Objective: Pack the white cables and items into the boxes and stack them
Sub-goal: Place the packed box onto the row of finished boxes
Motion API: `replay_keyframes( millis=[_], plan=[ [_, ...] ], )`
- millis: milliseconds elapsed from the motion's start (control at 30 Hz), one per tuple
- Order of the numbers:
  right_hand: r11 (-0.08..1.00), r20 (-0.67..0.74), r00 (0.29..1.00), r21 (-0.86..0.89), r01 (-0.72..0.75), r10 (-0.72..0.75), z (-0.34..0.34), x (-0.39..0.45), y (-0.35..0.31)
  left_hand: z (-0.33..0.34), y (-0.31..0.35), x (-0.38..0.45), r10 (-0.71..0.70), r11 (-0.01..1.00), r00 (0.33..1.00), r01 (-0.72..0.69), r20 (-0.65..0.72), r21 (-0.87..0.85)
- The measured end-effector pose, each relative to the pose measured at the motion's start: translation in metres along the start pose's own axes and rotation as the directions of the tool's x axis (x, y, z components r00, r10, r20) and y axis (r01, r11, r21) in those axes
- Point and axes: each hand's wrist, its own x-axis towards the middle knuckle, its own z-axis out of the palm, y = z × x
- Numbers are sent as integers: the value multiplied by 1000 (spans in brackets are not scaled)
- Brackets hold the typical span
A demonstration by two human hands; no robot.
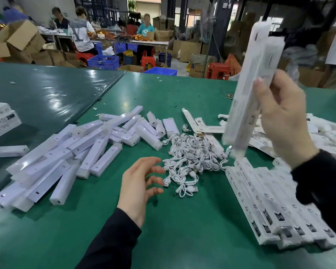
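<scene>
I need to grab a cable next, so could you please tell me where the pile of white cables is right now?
In the head view, the pile of white cables lies mid-table on the green mat, just beyond the open left hand, between the loose white bars and the packed boxes.

Packing workshop: long green tables point(182, 220), stacked cartons point(17, 38), seated workers point(80, 32).

The long white printed cardboard boxes point(268, 206) stacked in a row near the green table's right edge carry a "CE" mark and the word "RoHS" at their far ends; their remaining print is too small to read.
</scene>
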Motion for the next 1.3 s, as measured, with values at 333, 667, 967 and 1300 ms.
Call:
replay_keyframes(
  millis=[333, 667, 967, 1300],
  plan=[
    [441, 578, 579, 376, -815, 575, 77, -124, 3, 3, -1, -4, -72, 997, 929, 71, 362, 14],
    [529, 657, 591, 328, -783, 468, 65, -132, 8, 4, -8, -4, -41, 995, 940, 9, 338, 95],
    [209, 778, 488, 441, -873, 396, 66, -131, 10, 6, -4, -8, -65, 997, 923, 72, 379, -2],
    [823, 379, 799, 146, -549, 466, 67, -137, 22, 8, -4, -7, -6, 994, 976, -19, 219, 109]
  ],
)
